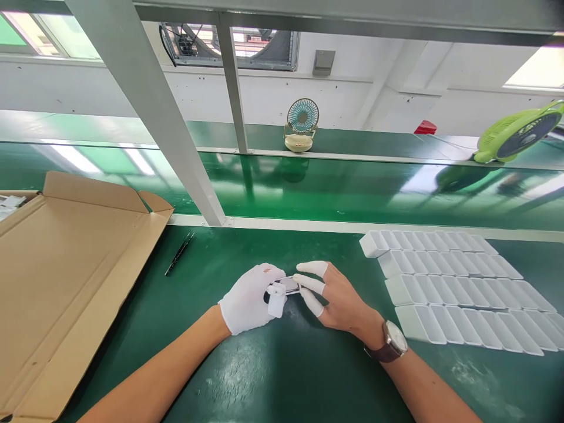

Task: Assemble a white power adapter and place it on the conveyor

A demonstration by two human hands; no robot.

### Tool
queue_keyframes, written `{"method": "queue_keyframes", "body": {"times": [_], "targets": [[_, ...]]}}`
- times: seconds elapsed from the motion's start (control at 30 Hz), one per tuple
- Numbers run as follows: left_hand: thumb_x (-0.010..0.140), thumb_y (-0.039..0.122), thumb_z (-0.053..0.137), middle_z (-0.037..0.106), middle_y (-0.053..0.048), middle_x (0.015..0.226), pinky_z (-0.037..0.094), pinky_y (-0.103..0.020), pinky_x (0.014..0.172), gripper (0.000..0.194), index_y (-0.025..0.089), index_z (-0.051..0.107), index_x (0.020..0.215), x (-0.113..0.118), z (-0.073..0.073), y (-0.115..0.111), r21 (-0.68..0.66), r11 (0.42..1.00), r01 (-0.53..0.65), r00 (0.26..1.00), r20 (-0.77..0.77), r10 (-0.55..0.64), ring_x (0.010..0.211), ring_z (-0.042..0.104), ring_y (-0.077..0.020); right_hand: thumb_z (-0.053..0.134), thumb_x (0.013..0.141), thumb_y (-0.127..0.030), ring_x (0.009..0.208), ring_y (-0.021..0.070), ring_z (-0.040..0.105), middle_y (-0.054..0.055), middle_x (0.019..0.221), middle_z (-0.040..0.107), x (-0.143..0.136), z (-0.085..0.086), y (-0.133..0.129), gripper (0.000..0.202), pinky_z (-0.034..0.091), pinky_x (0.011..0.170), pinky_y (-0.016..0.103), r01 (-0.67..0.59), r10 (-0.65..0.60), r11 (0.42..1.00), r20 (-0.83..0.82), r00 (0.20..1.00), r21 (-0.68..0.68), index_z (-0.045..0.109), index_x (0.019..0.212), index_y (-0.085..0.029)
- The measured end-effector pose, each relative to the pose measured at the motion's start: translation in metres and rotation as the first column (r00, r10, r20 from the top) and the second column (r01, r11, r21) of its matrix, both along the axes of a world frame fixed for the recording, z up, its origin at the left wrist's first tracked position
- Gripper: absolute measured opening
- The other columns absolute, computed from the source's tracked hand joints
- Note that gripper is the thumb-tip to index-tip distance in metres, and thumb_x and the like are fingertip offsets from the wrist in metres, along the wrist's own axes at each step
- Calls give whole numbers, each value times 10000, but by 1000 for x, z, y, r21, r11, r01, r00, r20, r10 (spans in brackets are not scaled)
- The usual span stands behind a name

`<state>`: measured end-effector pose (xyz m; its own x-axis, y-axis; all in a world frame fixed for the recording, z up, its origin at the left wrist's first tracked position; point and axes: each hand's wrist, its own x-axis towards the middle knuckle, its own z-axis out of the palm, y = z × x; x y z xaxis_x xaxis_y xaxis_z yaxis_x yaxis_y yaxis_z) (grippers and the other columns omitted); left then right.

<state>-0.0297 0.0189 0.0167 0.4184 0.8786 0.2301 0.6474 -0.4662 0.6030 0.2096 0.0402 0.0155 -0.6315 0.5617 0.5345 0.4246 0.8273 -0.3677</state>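
My left hand [254,298], in a white glove, is closed round a small flat device [288,285] with a pale face and a metallic edge. A white piece [277,299] lies over the device's left part, close to a dark round bit. My right hand [332,295] has white covers on its fingertips and a watch on the wrist. Its fingers are spread at the device's right edge, and the index or middle fingertip seems to touch it. Both hands are above the green table [247,376].
An open cardboard box [74,264] fills the left side, with black tweezers [180,254] beside it. Four rows of white trays [445,288] stand at the right. A slanted metal post [154,111] meets the table's back edge. Beyond are a small fan [303,116] and a green fan [515,132].
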Motion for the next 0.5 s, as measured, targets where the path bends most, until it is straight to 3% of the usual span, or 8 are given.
{"method": "queue_keyframes", "body": {"times": [0.13,0.37,0.5], "targets": [[845,114,568,604,8,845,453,-308,746,114,217,563,892,-4,0,2,-58,997,44,996,75,-39,821,534,-164,591,975,-210,1167,264,606,113,1349,614,-3,-6,2,442,540,982,472,-35,46,993,96,994,-112,557,1410,-272],[807,58,558,589,11,820,453,-301,733,158,214,556,832,-2,-2,2,-30,999,37,990,137,-32,821,532,-157,609,980,-229,1216,218,609,89,1362,594,-4,-17,1,455,539,1043,413,-86,54,953,-118,992,-292,509,1420,-294],[846,77,551,631,-9,910,489,-308,762,193,224,608,957,-5,-5,3,-29,998,54,980,193,-47,851,572,-158,610,983,-259,1219,235,598,100,1391,573,-7,-15,-1,483,536,1040,431,-85,79,950,-33,996,-301,494,1451,-292]]}}
